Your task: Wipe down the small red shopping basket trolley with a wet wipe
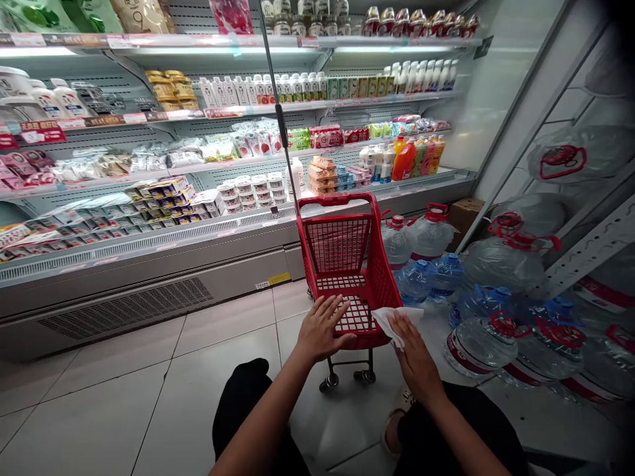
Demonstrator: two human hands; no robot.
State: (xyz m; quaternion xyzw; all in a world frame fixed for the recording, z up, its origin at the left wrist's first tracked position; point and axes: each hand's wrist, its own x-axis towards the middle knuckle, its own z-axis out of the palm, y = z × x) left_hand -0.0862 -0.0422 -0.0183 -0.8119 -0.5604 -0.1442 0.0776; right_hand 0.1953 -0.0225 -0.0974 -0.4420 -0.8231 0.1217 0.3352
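Note:
Right in front of me stands a small red plastic shopping cart (387, 281) with a grid-patterned basket and a tall thin pole (280, 125) at its far left corner. My left hand (322, 329) is open, palm down and fingers spread, over the cart's near left edge; whether it touches the plastic I cannot tell. At the near right corner, my right hand (413, 347) has a white cloth or tissue (384, 322) under its nearly straight fingers, against the rim. Part of the cloth sticks out on both sides of that hand.
An open refrigerated display case (238, 248) with packed shelves runs behind the cart. Large water bottles (486, 340) with red handles crowd the floor at the right, beside a metal rack (585, 244). My knees flank the cart above a tiled floor (114, 390).

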